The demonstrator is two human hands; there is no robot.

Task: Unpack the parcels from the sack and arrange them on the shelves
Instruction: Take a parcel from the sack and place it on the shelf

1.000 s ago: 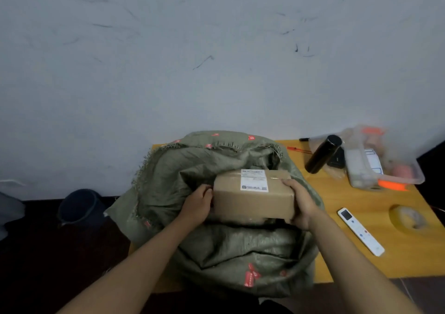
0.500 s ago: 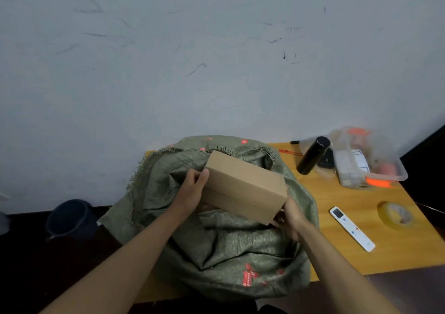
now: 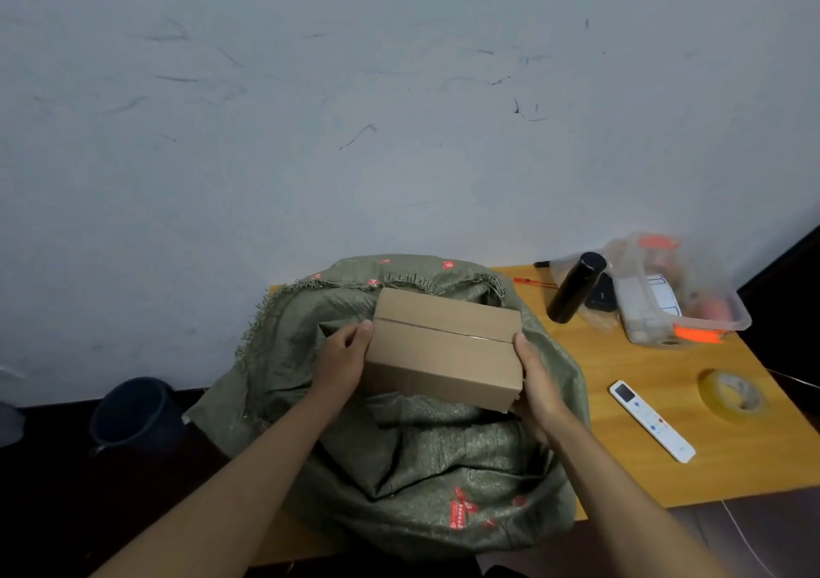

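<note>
A brown cardboard parcel [image 3: 443, 347] hangs just above the open mouth of a green woven sack [image 3: 426, 466] that stands on a wooden table [image 3: 621, 457]. Its taped seam faces up and its label is out of sight. My left hand [image 3: 339, 362] grips the parcel's left end, thumb on the top edge. My right hand [image 3: 534, 382] grips the right end, fingers curled under the near corner. What else the sack holds is hidden. No shelves are in view.
Right of the sack the table carries a black flask [image 3: 574, 287], a clear plastic tub [image 3: 679, 293] of odds and ends, a white remote [image 3: 650, 420] and a roll of yellow tape [image 3: 730, 395]. A dark bucket [image 3: 133, 413] stands on the floor at the left. A scuffed white wall rises behind.
The parcel has come up out of the sack and been turned over, so the labelled face no longer shows and the seam side faces up. Both hands kept hold of it.
</note>
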